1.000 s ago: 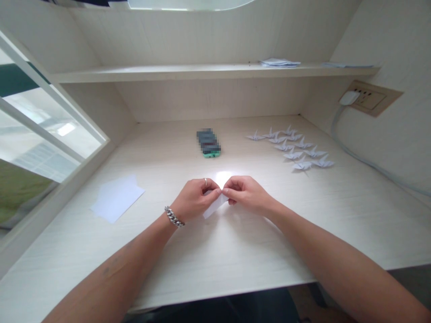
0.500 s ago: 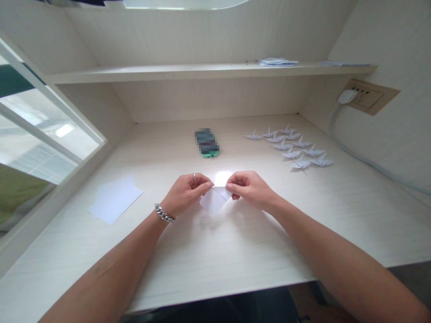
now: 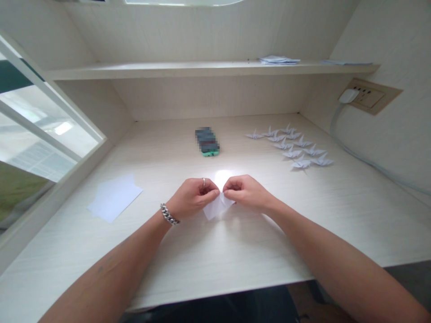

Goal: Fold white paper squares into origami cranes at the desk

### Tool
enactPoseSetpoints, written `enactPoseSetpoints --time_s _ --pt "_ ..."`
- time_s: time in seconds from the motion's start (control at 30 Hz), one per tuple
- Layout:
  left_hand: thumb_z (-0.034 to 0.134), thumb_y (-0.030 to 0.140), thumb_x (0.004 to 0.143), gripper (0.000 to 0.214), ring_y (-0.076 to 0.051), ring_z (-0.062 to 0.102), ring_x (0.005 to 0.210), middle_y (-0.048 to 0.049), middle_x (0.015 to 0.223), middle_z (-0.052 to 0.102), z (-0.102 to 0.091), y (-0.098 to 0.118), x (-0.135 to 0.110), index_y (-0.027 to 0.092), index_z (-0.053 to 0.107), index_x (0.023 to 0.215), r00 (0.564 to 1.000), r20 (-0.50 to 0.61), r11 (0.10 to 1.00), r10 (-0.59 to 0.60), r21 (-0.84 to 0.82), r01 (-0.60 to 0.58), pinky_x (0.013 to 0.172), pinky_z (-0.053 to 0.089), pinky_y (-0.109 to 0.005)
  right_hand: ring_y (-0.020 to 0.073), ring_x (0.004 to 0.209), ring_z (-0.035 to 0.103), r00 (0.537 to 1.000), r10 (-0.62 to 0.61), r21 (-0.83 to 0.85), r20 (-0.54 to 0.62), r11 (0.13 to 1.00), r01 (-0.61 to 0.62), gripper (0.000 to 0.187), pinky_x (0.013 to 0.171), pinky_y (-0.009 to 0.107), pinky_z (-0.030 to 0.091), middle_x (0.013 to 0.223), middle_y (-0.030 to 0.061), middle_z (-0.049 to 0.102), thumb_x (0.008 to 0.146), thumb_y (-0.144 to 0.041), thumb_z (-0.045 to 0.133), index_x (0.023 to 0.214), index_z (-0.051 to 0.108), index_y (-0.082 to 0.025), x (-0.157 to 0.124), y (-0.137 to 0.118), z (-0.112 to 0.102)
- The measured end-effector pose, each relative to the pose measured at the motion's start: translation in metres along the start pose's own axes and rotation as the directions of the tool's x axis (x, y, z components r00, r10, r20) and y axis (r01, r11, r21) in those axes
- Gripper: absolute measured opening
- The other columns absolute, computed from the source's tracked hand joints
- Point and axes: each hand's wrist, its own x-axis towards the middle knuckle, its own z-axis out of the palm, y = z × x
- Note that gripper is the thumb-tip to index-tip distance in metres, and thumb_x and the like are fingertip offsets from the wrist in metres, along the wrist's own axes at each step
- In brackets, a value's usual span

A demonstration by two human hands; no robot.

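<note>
Paper (image 3: 213,210) is pinched by the left hand (image 3: 192,196) and right hand (image 3: 248,193) (both grasp its upper edge); cranes (image 3: 284,145) stand near the back right corner of the desk (image 3: 235,255).

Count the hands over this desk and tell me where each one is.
2: the left hand pinches the white paper from its left side; the right hand pinches it from its right. Some fingertips are hidden.
</note>
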Motion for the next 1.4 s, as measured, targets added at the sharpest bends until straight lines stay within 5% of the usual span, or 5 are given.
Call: enactPoseSetpoints --time_s 0.2,0.37,0.77,1.03,1.4 --pt "0.057 0.037 0.083 0.026 -0.011 0.048 0.055 -0.0006 0.062 0.06 -0.014 -0.012 0.0 0.015 0.067 0.074 0.998 -0.03 0.996 -0.049 -0.077 0.047 0.049 0.037 -0.021 0.0109 0.052 0.053 0.992 0.112 0.257 0.058 0.959 -0.123 0.008 0.053 0.023 0.04 0.056 -0.0004 0.06 0.065 -0.014 0.054 0.063 0.062 -0.015 0.0 0.007 -0.016" --pt "0.059 0.041 0.083 0.028 -0.013 0.052 0.057 -0.0023 0.066 0.063 -0.018 -0.017 0.0 0.015 0.069 0.078 0.995 -0.044 0.988 -0.089 -0.129 0.083 0.051 0.04 -0.022 0.0105 0.052 0.053 0.988 0.145 0.315 -0.057 0.942 -0.12 0.008 0.053 0.023 0.04 0.059 0.0012 0.061 0.07 -0.021 0.059 0.068 0.063 -0.014 0.002 0.007 -0.023" --pt "0.058 0.027 0.08 0.019 -0.01 0.05 0.053 0.0006 0.059 0.062 -0.004 -0.001 0.001 0.016 0.071 0.074 0.997 0.07 0.998 -0.026 -0.06 0.03 0.048 0.035 -0.02 0.0111 0.056 0.051 0.997 -0.001 0.013 0.073 1.0 0.0 0.016 0.054 0.023 0.035 0.06 -0.0005 0.059 0.079 -0.025 0.057 0.07 0.065 -0.015 0.0 0.002 -0.003" --pt "0.063 0.025 0.076 0.014 -0.013 0.055 0.058 -0.0015 0.062 0.063 -0.024 -0.019 0.002 0.014 0.066 0.069 0.992 0.024 0.948 -0.122 -0.292 0.124 0.058 0.044 -0.025 0.0093 0.052 0.045 0.994 0.107 0.193 0.021 0.975 -0.109 0.017 0.051 0.024 0.03 0.055 -0.0025 0.052 0.076 -0.028 0.061 0.068 0.064 -0.013 0.0 0.009 -0.019" --pt "0.065 0.042 0.079 0.03 -0.013 0.055 0.062 -0.0042 0.071 0.066 -0.004 -0.016 0.002 0.013 0.069 0.08 0.986 0.013 0.934 -0.167 -0.319 0.162 0.055 0.042 -0.024 0.0122 0.057 0.059 0.988 0.134 0.463 -0.08 0.883 -0.083 0.02 0.058 0.026 0.047 0.065 0.0019 0.065 0.068 -0.027 0.072 0.082 0.068 -0.012 0.002 0.005 -0.015"
